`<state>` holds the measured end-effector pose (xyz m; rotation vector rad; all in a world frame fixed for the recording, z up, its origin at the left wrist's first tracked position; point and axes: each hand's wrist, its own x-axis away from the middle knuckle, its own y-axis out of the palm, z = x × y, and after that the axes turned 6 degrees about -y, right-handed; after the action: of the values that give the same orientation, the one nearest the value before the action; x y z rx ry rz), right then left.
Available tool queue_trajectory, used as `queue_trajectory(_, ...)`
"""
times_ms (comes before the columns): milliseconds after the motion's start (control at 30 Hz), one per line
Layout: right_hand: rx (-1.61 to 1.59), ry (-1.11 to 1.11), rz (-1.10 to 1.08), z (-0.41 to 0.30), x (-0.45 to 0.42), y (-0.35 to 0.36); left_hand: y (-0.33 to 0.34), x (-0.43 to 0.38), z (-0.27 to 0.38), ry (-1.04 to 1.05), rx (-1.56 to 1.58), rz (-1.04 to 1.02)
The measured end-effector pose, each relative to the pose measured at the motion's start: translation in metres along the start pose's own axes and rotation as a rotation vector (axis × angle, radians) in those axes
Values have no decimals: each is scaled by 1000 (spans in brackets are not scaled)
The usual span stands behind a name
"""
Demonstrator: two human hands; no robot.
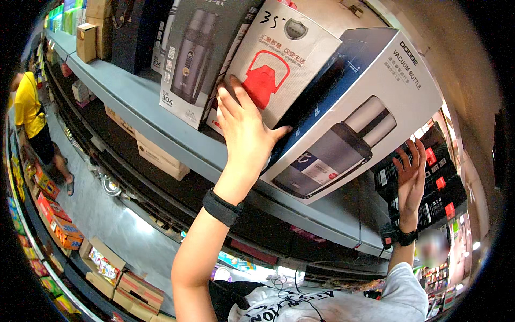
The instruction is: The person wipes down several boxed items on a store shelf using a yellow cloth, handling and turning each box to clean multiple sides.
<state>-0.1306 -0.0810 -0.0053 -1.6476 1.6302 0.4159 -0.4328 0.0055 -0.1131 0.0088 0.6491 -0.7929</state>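
My left hand [247, 120] wears a black wristband and spans a white box [277, 60] with a red picture. Its fingertips reach the box's left edge, and its thumb is by the gap beside a large Dodge vacuum bottle box [358, 116]. That box leans at an angle to the right, over the shelf edge. To the left of my hand stands a grey boxed bottle [195, 60]. My right hand [412, 173], black band at the wrist, is raised with fingers apart in front of black boxes [436, 189]; whether it touches them cannot be told.
The grey metal shelf edge [157, 124] crosses the view, with pale boxes [161, 155] on a lower level. At far left a person in a yellow shirt [28, 104] is in the aisle. Open cartons [134, 292] and orange boxes [66, 233] line its other side.
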Motion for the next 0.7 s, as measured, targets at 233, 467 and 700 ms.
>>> queue_trajectory(233,-71,60,27,-1,13,11,5,-7,-8,-9,-27,7)
queue_trajectory(467,-101,140,10,-4,29,15,8,-11,-11,1,-63,-8)
queue_trajectory(700,-106,180,-6,-1,35,24,12,-7,-7,81,136,28)
